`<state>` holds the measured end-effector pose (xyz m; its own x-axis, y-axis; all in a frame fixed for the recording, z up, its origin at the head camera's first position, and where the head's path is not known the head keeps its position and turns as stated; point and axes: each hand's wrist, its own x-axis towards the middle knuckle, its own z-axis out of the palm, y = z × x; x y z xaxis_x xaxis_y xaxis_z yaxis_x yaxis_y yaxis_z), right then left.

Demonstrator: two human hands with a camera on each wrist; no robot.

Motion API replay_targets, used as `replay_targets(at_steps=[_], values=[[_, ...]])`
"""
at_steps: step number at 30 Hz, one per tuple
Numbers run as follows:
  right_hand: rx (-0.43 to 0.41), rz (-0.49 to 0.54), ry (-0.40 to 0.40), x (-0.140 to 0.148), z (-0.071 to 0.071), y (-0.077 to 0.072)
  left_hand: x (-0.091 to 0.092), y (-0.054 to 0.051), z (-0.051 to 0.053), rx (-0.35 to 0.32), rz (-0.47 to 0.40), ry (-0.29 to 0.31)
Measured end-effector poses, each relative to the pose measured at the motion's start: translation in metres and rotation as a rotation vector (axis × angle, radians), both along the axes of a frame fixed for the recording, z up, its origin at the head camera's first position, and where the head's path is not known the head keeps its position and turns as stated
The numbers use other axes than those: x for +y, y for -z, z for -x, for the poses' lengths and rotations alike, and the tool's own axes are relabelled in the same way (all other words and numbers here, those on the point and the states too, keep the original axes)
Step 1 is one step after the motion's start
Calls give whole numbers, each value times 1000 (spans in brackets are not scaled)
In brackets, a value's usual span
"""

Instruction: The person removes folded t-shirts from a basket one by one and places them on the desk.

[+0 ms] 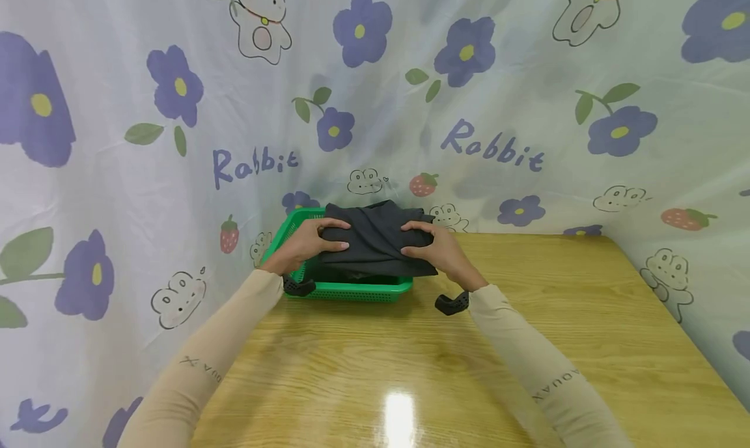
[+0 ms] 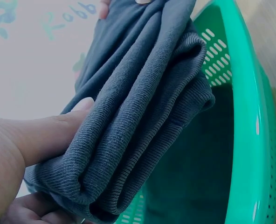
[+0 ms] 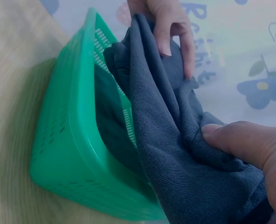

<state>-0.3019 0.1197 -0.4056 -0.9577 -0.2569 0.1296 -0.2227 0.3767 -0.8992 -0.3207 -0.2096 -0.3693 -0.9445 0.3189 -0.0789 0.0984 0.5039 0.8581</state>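
Gripped at opposite ends by curled fingers of left hand (image 1: 306,243) and right hand (image 1: 444,249): a folded dark cloth (image 1: 375,239), apparently to keep its layers together, over the green basket (image 1: 351,292). More dark fabric (image 3: 111,112) down inside. Underneath, a shiny wood-grain table (image 1: 346,344); behind, a pale curtain (image 1: 410,18) printed with purple flowers (image 1: 362,28).

Cloth (image 1: 377,233), dark grey, ribbed, folded in creased layers; hovering over green perforated basket (image 1: 351,288), which is showing toward eight o'clock.
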Motion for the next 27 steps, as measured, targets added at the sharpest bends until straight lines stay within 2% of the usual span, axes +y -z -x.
replay_targets(at_steps=[5, 16, 27], values=[[-4, -4, 11, 12, -2, 0, 9, 5, 4, 12, -23, 20], [-17, 0, 37, 37, -6, 1, 34, 7, 4, 4, -32, 49], [13, -31, 54, 64, -9, 3, 61, 11, 9, 1, -71, 87]])
